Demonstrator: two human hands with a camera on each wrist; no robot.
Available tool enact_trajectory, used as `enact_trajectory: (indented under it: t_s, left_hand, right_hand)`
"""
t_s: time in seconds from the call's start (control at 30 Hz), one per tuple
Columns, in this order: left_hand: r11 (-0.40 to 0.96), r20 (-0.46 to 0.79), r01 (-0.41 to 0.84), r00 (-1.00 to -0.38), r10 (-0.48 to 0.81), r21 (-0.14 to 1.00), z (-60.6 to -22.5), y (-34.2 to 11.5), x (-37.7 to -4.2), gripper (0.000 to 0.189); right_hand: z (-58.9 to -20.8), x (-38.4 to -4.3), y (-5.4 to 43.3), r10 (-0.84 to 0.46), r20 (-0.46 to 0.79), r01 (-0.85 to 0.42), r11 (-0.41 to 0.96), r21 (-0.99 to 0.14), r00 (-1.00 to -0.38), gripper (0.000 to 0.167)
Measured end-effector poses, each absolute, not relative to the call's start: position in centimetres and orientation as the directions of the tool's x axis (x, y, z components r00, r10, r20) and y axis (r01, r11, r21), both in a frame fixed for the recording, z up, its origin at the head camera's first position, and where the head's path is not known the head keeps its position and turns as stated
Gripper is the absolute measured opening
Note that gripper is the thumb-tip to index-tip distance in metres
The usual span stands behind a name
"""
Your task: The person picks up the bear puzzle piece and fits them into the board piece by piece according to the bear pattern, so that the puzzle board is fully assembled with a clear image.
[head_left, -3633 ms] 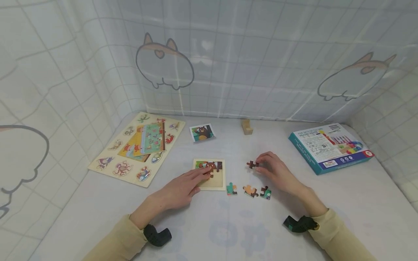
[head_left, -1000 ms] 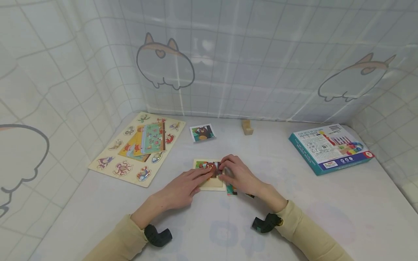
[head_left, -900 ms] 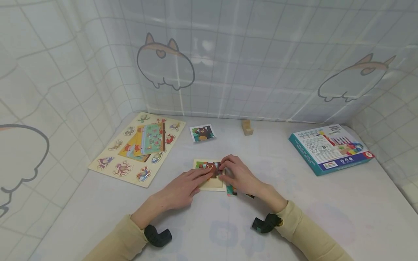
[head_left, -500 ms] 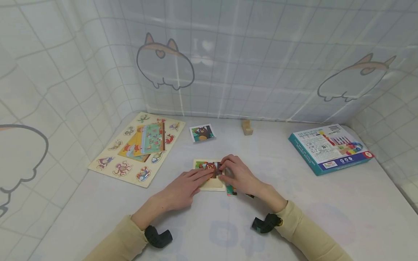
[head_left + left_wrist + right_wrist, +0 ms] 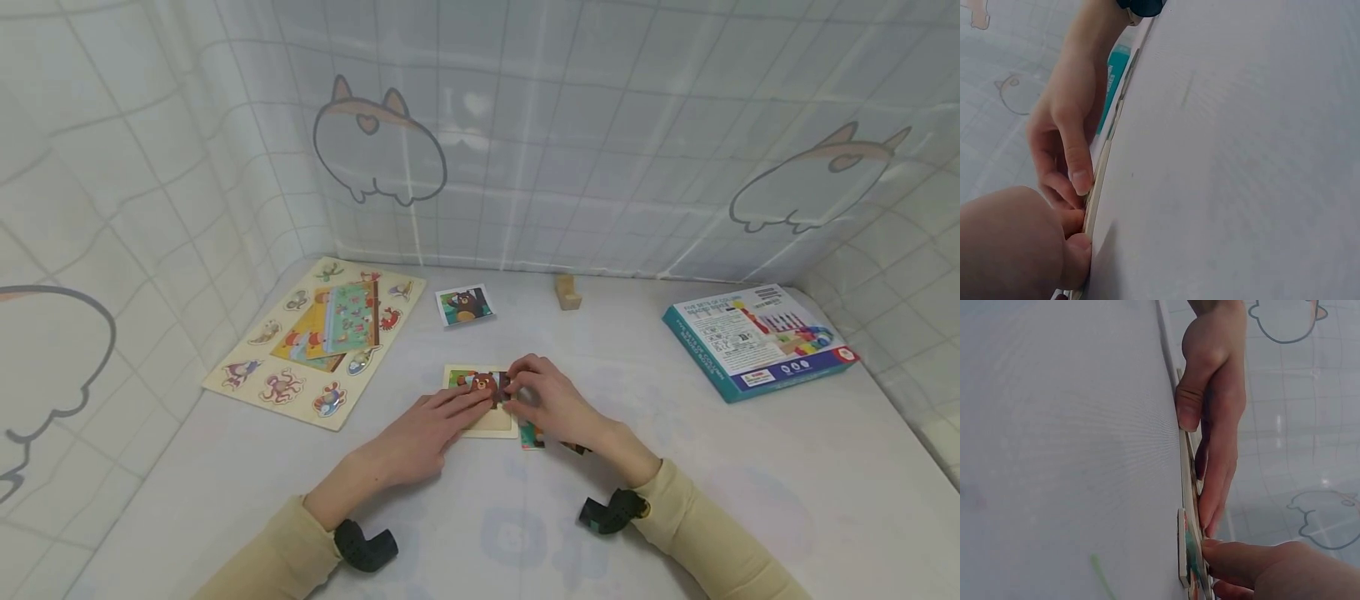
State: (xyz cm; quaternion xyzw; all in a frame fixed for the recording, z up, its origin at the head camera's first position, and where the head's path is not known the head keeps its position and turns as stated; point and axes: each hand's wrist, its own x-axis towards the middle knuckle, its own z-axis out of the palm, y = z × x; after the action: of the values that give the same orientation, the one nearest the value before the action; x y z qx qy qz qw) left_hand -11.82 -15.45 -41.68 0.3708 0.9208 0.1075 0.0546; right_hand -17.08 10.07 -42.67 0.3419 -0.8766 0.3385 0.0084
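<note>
A small wooden puzzle tray [image 5: 489, 432] holds a brown bear picture along its far side; bare wood shows along the near side. Fingers of my left hand [image 5: 420, 433] lie extended across the bear, and its thumb touches the tray's near edge. With curled fingers, my right hand [image 5: 557, 407] pinches a dark puzzle piece [image 5: 506, 380] at the tray's upper right. Beneath the right hand, loose puzzle pieces [image 5: 531, 437] lie beside the tray, partly hidden. In the right wrist view, the left hand [image 5: 1219, 406] reaches along the tray and a loose piece [image 5: 1182, 550] stands out near its side.
A bear picture card [image 5: 465, 307] lies beyond the tray, with a small wooden block [image 5: 567, 293] to its right. At left is a large sea-animal board [image 5: 247, 400] with two pictures on it. A teal-edged box [image 5: 757, 342] lies at right, before the curtain wall.
My right hand has carried the dark piece leftward from the table to the tray's right side. Over the last second it stays there, while my left fingers slide slightly right over the bear.
</note>
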Motion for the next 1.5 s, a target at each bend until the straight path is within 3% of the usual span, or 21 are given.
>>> enact_trajectory:
  t_s: [0.77, 1.07, 1.33, 1.5]
  left_hand:
    - [0.702, -0.036, 0.676, -0.714, 0.699, 0.227, -41.6, -15.1, -11.5, 0.084]
    - [0.708, -0.051, 0.662, -0.720, 0.692, 0.245, -41.3, -14.9, -11.7, 0.081]
    - [0.702, -0.034, 0.662, -0.720, 0.693, 0.262, -41.3, -14.7, -12.1, 0.081]
    - [0.696, -0.037, 0.661, -0.718, 0.695, 0.280, -41.2, -14.5, -12.3, 0.084]
  right_hand:
    - [-42.3, -16.8, 10.1, -0.596, 0.235, -0.592, 0.521, -0.614, -0.768, 0.006]
    - [-42.1, -16.3, 12.1, -0.621, 0.173, -0.587, 0.559, -0.586, -0.765, 0.029]
    - [-41.7, -15.4, 14.6, -0.604, 0.110, -0.528, 0.577, -0.623, -0.789, 0.025]
    - [-41.9, -14.9, 14.7, -0.605, 0.127, -0.538, 0.568, -0.622, -0.786, 0.033]
